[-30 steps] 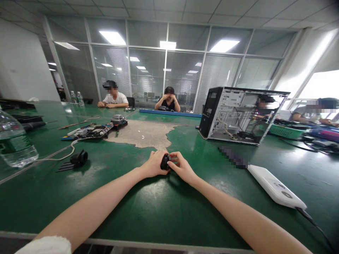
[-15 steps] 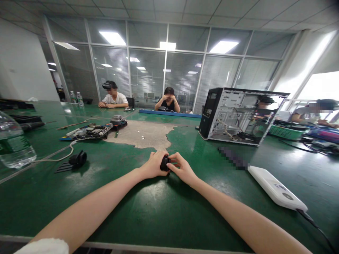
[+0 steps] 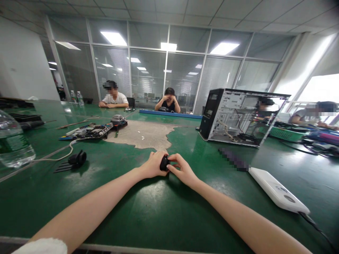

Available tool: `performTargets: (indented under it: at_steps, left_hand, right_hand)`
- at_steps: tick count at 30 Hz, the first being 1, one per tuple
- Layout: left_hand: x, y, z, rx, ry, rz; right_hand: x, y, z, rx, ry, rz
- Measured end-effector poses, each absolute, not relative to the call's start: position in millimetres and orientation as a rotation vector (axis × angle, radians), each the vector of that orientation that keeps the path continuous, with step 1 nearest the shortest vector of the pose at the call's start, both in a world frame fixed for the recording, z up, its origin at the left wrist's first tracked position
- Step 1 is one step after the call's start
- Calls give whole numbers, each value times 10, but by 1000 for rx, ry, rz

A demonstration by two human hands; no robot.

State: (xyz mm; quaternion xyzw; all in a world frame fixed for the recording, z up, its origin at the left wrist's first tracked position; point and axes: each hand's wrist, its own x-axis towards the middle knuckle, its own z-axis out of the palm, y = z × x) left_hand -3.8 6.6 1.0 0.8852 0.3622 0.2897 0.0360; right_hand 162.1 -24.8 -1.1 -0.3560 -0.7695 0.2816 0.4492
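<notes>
A small rounded black object [image 3: 164, 163] is held just above the green tabletop in front of me; its exact kind is not clear. My left hand [image 3: 154, 165] wraps around it from the left, fingers closed and partly hiding it. From the right, my right hand [image 3: 182, 170] pinches at its near side with thumb and fingertips. To the left lies a black plastic part [image 3: 76, 159] with several long prongs and a round end.
An open computer case [image 3: 238, 116] stands at the right, near a white power bank [image 3: 279, 190] with a cable. A circuit board assembly [image 3: 90, 130] and a water bottle [image 3: 16, 141] are at the left. Several people sit around the table, one person [image 3: 169, 100] straight across.
The view has shifted very slightly. Both hands keep the same hold on the black object, with only a tiny movement of the right fingers.
</notes>
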Motion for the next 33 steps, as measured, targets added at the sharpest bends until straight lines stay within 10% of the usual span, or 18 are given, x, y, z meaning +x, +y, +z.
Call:
performTargets:
  at_steps: [33]
  left_hand:
    - [-31,29,41,2688,1134,866]
  right_hand:
    - [1625,-246,1,-909,-1893,757]
